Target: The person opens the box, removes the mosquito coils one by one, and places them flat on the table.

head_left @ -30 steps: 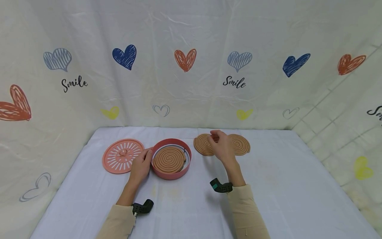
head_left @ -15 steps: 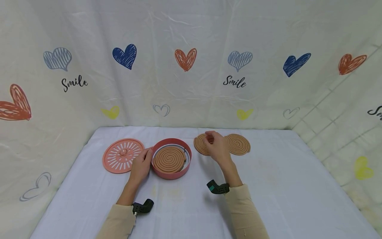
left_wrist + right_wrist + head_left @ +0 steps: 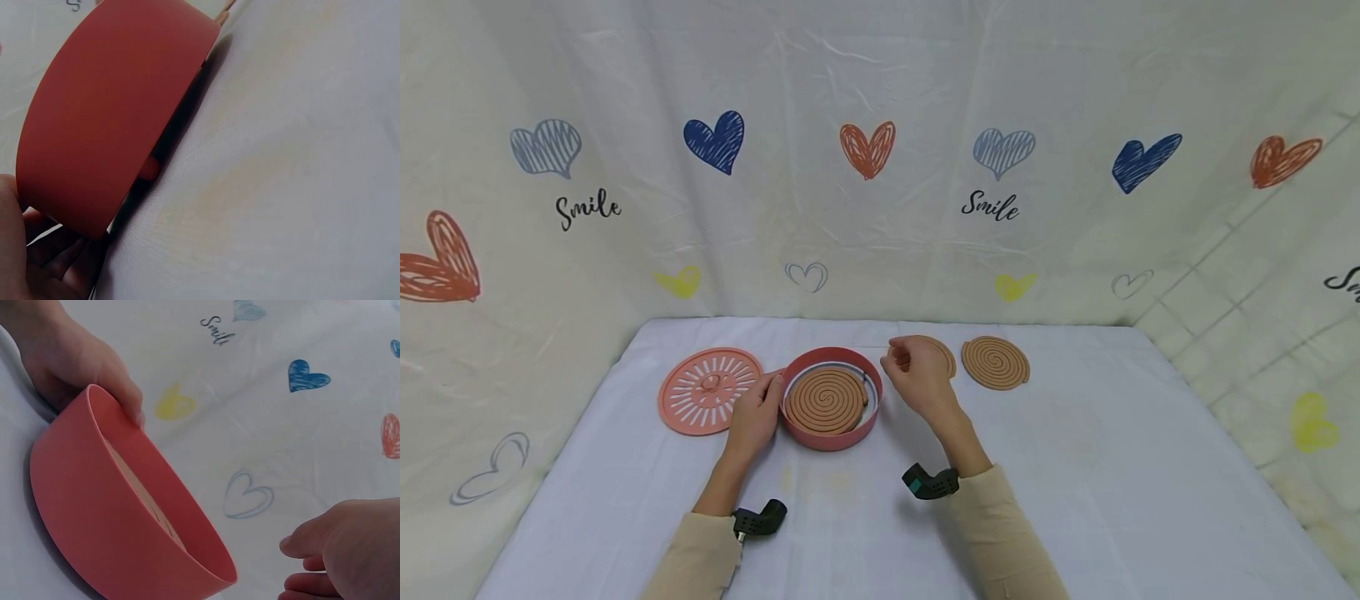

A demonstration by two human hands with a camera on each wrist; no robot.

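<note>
My left hand [image 3: 754,418] grips the left side of a round red mosquito coil holder [image 3: 829,443], thumb at the rim and fingers low against its side. A brown mosquito coil [image 3: 825,402] lies flat in the holder, over a white inside with a dark piece at its right edge. My right hand [image 3: 919,375] hangs just right of the holder, fingers loosely curled, nothing visible in them. In the right wrist view its thumb [image 3: 306,537] points toward the holder. Behind that hand a second coil [image 3: 942,350] is partly hidden; a third coil [image 3: 996,363] lies further right.
A salmon slotted lid [image 3: 700,392] with a small knob lies left of the holder, partly behind my left hand. White cloth [image 3: 1112,467] covers the table. A curtain [image 3: 880,233] printed with hearts hangs along the back edge.
My right hand has moved left, from over the loose coils toward the holder, uncovering the rightmost coil. My left hand and the holder have stayed in place.
</note>
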